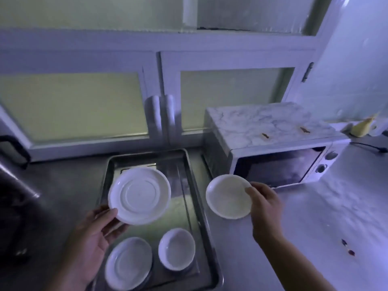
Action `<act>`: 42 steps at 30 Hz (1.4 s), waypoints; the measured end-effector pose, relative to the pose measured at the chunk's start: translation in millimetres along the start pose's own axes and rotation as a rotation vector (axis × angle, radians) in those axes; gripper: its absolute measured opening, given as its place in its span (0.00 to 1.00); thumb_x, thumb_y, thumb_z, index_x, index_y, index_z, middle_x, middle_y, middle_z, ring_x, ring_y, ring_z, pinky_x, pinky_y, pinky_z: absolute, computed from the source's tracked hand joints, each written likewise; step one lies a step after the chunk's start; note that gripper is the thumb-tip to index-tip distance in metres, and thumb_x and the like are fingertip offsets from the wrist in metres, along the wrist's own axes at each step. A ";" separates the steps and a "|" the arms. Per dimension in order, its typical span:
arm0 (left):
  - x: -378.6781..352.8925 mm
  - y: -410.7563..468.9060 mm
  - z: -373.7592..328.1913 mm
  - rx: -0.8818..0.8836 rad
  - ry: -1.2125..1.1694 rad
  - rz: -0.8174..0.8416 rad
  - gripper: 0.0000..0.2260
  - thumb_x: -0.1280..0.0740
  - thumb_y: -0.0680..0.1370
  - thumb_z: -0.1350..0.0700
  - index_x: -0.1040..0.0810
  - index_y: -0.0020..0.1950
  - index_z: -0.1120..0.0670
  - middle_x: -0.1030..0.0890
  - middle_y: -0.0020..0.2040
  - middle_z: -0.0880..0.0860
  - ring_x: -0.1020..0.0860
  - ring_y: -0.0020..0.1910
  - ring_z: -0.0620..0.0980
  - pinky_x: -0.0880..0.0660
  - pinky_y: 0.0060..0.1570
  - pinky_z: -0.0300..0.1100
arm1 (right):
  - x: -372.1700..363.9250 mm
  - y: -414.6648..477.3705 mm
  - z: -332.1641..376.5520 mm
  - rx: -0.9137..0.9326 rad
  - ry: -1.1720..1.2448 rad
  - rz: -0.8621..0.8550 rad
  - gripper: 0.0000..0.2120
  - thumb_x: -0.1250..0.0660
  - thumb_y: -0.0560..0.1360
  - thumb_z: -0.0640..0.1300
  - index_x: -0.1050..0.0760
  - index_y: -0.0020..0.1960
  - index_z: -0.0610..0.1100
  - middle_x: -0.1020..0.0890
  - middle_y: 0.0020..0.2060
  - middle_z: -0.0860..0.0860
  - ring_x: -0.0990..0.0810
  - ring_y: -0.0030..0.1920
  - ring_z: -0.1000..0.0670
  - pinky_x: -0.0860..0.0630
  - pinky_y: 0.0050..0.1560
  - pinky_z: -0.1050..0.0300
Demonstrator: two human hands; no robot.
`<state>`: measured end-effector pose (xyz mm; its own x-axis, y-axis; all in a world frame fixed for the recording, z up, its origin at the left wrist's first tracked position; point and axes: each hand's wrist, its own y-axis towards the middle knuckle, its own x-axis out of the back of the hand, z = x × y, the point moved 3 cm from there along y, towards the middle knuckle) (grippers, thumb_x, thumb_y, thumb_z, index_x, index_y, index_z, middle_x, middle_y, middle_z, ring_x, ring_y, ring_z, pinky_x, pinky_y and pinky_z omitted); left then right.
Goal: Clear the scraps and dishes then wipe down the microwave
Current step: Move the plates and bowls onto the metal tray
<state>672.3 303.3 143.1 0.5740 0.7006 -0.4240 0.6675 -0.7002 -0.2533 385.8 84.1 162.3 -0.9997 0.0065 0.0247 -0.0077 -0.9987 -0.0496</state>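
On my feed the left hand (94, 232) grips a white saucer (139, 195) by its near rim, thumb on top and fingers curled beneath, above the metal tray (199, 206). The right hand (265, 208) pinches the right edge of a shallow white dish (227, 196) just beside the tray, in front of the microwave (273, 169); I cannot tell whether the dish touches the counter (315, 217). A second saucer (128, 263) and a small bowl (176, 248) lie in the tray's near end. Two brown scraps (265, 136) sit on the microwave's top.
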 end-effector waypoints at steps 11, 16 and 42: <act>168.2 -53.0 75.7 0.196 0.100 -0.354 0.05 0.35 0.77 0.70 0.26 0.50 0.62 0.19 0.43 0.62 0.18 0.36 0.55 0.20 0.31 0.43 | -35.4 -131.2 -93.5 -0.328 -0.161 -0.055 0.08 0.32 0.73 0.34 0.19 0.39 0.44 0.21 0.36 0.46 0.26 0.40 0.44 0.30 0.43 0.49; 178.9 -34.7 103.9 0.288 0.277 -0.375 0.07 0.31 0.75 0.68 0.21 0.50 0.58 0.16 0.49 0.62 0.18 0.48 0.66 0.19 0.47 0.60 | -39.7 -140.4 -106.7 -0.389 -0.210 -0.045 0.07 0.31 0.73 0.34 0.19 0.41 0.45 0.19 0.40 0.44 0.25 0.43 0.42 0.29 0.44 0.50; 104.1 20.7 142.8 0.089 1.480 -0.069 0.39 0.25 0.69 0.42 0.38 0.75 0.47 0.36 0.73 0.55 0.35 0.71 0.59 0.31 0.65 0.53 | -26.6 -93.4 -139.2 -0.500 -0.218 0.080 0.07 0.31 0.73 0.32 0.17 0.43 0.41 0.16 0.42 0.43 0.19 0.48 0.40 0.20 0.54 0.38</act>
<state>678.2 342.1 -30.4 0.5294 0.1941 0.8259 0.7136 -0.6283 -0.3098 409.7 184.1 27.3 -0.9698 -0.1320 0.2051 0.0042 -0.8498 -0.5271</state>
